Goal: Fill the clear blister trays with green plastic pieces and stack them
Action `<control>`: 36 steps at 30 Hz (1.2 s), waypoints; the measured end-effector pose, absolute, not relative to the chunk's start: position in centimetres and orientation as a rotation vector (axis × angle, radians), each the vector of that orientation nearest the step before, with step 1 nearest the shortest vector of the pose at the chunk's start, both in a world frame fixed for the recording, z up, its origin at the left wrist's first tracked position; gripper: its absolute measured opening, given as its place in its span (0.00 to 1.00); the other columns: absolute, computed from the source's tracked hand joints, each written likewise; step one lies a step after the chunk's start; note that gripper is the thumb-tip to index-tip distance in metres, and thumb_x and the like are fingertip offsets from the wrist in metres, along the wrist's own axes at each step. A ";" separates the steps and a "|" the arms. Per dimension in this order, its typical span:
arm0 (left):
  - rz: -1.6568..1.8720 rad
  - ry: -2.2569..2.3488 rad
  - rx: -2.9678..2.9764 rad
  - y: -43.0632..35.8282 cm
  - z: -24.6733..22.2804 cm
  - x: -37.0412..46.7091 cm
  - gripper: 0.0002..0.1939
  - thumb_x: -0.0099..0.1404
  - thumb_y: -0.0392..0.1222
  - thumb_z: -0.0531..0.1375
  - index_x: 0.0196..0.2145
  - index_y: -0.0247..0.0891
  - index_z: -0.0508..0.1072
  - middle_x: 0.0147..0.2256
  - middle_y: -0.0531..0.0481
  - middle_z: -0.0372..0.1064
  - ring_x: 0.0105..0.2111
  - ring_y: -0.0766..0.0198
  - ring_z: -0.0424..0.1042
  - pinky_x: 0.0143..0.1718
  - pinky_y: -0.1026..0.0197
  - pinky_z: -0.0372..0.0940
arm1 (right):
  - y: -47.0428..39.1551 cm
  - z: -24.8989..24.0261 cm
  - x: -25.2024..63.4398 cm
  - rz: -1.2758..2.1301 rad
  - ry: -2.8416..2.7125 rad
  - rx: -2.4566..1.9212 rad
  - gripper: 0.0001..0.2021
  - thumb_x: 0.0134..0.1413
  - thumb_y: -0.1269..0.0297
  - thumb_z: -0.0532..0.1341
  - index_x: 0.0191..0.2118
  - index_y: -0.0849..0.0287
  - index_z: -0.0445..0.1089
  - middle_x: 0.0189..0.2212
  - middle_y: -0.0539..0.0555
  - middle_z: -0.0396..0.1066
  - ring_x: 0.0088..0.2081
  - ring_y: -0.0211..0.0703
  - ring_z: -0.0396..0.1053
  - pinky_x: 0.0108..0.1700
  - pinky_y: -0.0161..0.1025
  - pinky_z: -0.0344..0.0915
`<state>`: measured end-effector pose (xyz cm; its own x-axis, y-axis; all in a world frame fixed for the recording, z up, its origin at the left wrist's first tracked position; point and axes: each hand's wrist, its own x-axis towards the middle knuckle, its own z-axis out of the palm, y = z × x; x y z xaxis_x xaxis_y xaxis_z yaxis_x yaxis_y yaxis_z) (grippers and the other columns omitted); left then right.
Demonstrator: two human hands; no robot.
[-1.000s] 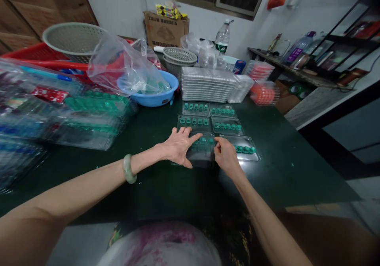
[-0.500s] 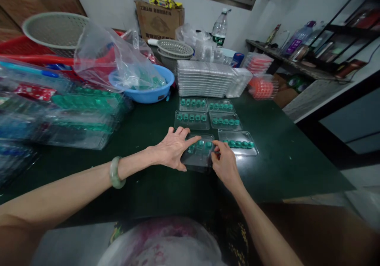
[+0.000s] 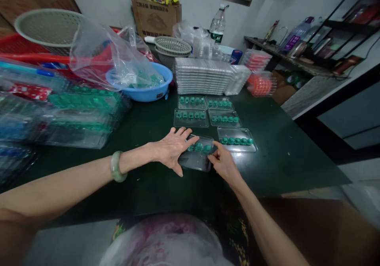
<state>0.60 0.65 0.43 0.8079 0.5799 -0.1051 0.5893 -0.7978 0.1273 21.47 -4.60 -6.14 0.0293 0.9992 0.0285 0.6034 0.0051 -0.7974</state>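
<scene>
My left hand, fingers spread, rests over the left side of a clear plastic tray on the dark green table. Small green pieces sit in a row in this tray, partly covered by my index finger. At the tray's right edge, the thumb and fingers of my right hand are pinched on it. To the right lies another clear tray with a row of green pieces. Several more filled trays lie in pairs beyond my hands.
A tall stack of clear trays stands behind the filled ones. Left of it is a blue basin with a plastic bag in it. Packed green trays pile up at the left. Packs of orange pieces stand at the back right.
My right hand's fingers have closed further on the tray's right edge. My left hand has stayed in nearly the same place, still spread. The view has shifted slightly.
</scene>
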 end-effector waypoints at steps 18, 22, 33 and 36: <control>-0.133 0.947 2.790 0.9 -0.7 0.5 0.53 0.34 0.66 0.59 0.56 0.40 0.53 0.48 0.36 0.56 0.45 0.44 0.55 0.43 0.43 0.48 | -4.7 -5.9 21.3 1.154 -1.412 -1.841 0.25 0.44 0.54 0.54 0.48 0.64 0.56 0.12 0.41 0.57 0.09 0.34 0.54 0.09 0.30 0.52; -0.043 1.040 2.774 -0.2 -1.2 0.2 0.52 0.35 0.65 0.58 0.56 0.40 0.52 0.46 0.36 0.57 0.44 0.44 0.55 0.42 0.42 0.48 | -4.7 -5.3 21.0 1.227 -1.476 -1.836 0.14 0.42 0.54 0.55 0.32 0.60 0.62 0.09 0.42 0.53 0.09 0.32 0.52 0.09 0.30 0.48; 0.096 1.131 2.704 -5.3 -0.5 -5.5 0.54 0.34 0.68 0.57 0.56 0.40 0.52 0.43 0.37 0.56 0.38 0.48 0.57 0.41 0.41 0.49 | -5.6 -4.3 18.2 1.957 -1.223 -1.702 0.11 0.42 0.57 0.59 0.26 0.59 0.59 0.13 0.41 0.50 0.13 0.26 0.47 0.14 0.25 0.39; 0.068 1.175 2.662 -7.9 0.1 -9.1 0.54 0.33 0.66 0.59 0.56 0.42 0.51 0.45 0.36 0.55 0.40 0.46 0.58 0.41 0.41 0.49 | -6.8 -3.8 14.6 2.114 -1.267 -1.636 0.12 0.41 0.57 0.60 0.26 0.59 0.59 0.15 0.41 0.51 0.13 0.25 0.47 0.13 0.25 0.39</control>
